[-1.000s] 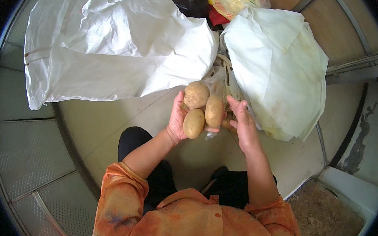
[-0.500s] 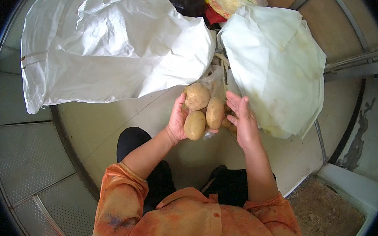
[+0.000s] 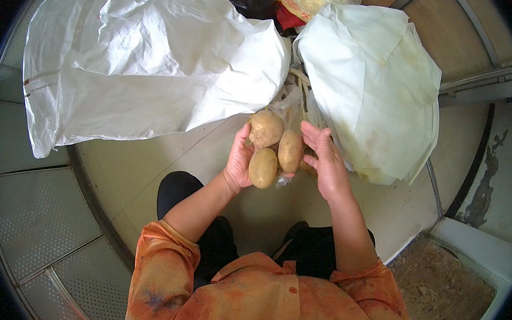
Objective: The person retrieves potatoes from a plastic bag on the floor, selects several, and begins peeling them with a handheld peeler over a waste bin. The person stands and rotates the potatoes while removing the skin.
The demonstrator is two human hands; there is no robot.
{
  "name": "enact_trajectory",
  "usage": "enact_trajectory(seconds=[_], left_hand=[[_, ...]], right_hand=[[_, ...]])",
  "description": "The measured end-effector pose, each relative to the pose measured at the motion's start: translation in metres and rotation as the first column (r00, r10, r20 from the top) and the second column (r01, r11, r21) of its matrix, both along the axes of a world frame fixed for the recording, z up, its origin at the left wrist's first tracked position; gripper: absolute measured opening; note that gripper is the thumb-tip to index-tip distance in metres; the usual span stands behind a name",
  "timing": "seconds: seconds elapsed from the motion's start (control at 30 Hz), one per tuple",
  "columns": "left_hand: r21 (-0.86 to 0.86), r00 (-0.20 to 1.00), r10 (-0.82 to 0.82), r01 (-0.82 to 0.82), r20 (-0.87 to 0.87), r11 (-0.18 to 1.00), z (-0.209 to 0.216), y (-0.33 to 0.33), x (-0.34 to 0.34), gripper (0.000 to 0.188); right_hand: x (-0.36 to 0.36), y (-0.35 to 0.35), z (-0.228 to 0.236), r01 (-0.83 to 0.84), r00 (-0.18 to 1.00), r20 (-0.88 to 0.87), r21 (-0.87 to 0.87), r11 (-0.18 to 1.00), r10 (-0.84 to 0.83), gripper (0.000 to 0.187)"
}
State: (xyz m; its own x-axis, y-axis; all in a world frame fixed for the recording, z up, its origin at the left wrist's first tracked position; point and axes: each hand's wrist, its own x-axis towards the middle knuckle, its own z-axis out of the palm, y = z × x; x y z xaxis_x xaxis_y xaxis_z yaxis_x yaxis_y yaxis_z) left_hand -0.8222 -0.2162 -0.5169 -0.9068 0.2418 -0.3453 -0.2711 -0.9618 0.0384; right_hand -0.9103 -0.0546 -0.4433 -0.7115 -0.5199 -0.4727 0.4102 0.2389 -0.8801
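head view: the left hand (image 3: 240,163) cradles three potatoes (image 3: 264,167) near centre; the right hand (image 3: 326,160), grasping nothing, has edged closer at their three o'clock, so both flank them. white sacks (image 3: 153,81) at ten and two o'clock hide their contents; at twelve, a red-capped bottle of dark liquid (image 3: 251,1).

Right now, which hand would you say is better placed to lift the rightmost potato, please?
Probably the right hand: it appears free, its fingers spread just beside the rightmost potato, whereas the left hand is occupied cradling the potatoes.
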Motion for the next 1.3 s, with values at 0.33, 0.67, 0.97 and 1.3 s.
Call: enact_trajectory(seconds=[0.33,0.67,0.97,1.3], left_hand=[[-0.224,0.989,-0.074,0.102,0.128,0.969,-0.006,0.028,0.014,0.077],[-0.087,0.995,-0.038,0.046,0.096,0.995,-0.002,0.044,0.019,0.076],[-0.059,0.982,-0.096,0.107,0.161,0.992,-0.006,0.029,0.018,0.072],[0.024,0.992,0.036,-0.039,0.122,0.999,0.003,0.000,0.007,0.082]], right_hand=[[0.038,-0.021,-0.039,-0.142,0.723,-0.558,0.458,0.878,0.408,0.105],[0.036,-0.005,-0.060,-0.167,0.925,-0.303,0.213,0.963,0.228,0.074],[0.017,-0.003,-0.039,-0.299,0.936,-0.115,0.240,0.923,0.333,0.054],[-0.006,0.004,-0.028,-0.133,0.938,-0.252,0.367,0.921,0.236,0.049]])
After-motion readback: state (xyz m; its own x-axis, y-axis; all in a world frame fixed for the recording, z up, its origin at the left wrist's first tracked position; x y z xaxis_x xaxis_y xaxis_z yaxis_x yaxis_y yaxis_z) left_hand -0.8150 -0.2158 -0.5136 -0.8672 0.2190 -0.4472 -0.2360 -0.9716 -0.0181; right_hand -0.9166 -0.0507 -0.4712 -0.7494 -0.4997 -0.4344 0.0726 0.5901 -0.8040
